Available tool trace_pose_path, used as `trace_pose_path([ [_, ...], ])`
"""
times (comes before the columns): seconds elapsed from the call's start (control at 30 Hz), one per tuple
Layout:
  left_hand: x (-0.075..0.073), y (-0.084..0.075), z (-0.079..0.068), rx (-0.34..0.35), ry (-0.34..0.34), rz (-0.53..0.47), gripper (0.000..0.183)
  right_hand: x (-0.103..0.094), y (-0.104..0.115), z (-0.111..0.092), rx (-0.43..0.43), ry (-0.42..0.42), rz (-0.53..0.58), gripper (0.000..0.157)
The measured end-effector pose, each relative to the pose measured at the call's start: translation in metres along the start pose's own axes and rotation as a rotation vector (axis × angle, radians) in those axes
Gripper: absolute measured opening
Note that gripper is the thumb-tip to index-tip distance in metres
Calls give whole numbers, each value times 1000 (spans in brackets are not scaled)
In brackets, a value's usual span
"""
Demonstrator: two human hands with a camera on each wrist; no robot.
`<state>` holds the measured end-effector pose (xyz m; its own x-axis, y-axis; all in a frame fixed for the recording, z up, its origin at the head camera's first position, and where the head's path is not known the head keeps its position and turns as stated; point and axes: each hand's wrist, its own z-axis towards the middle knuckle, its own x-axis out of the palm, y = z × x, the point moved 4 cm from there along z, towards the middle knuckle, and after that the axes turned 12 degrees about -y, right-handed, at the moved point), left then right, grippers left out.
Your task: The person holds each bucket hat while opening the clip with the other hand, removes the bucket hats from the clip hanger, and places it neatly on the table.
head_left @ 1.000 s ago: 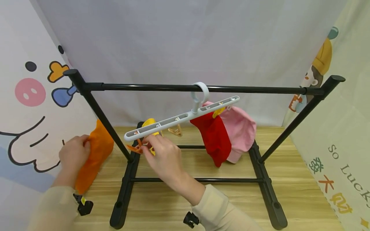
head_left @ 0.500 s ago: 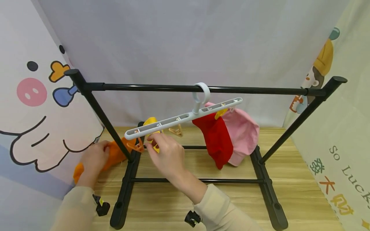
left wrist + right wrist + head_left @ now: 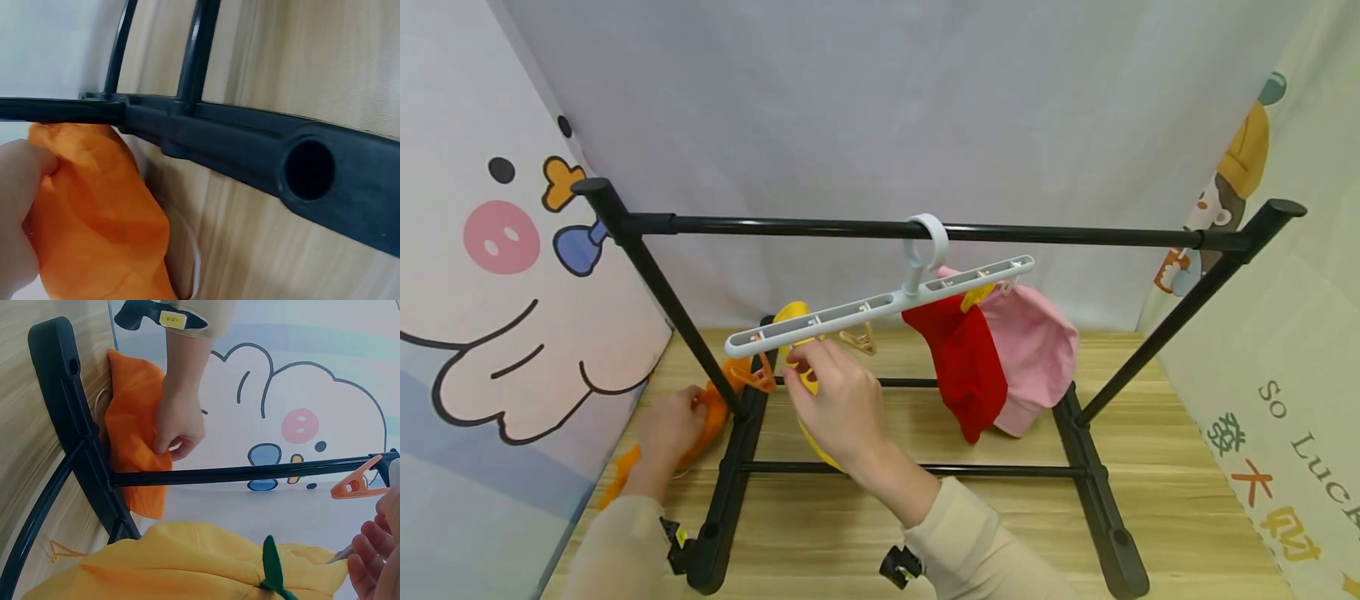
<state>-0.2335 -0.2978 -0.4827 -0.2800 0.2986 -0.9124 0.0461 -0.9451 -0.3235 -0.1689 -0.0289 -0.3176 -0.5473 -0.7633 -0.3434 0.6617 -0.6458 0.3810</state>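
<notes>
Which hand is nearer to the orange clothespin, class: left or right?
Right: the right hand is just beside the orange clothespin; the left hand is farther, outside the black rack, gripping orange cloth.

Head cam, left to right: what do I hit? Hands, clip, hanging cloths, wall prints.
Pink snout print → left hand → orange clip → right hand → red cloth → pink cloth → printed figure in yellow hat
</notes>
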Motion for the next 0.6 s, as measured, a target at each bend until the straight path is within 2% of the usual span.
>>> trace_pose_path([
  [0.13, 9, 1, -7, 11, 33, 3, 29, 0, 0, 0, 1, -4, -5, 12],
  [0.33, 19, 5, -17, -27, 117, -6, 32, 0, 0, 0, 1, -2, -8, 12],
  [0.6, 31, 2, -23, -43, 183, -103, 33, 0, -1, -1, 0, -5, -15, 11],
])
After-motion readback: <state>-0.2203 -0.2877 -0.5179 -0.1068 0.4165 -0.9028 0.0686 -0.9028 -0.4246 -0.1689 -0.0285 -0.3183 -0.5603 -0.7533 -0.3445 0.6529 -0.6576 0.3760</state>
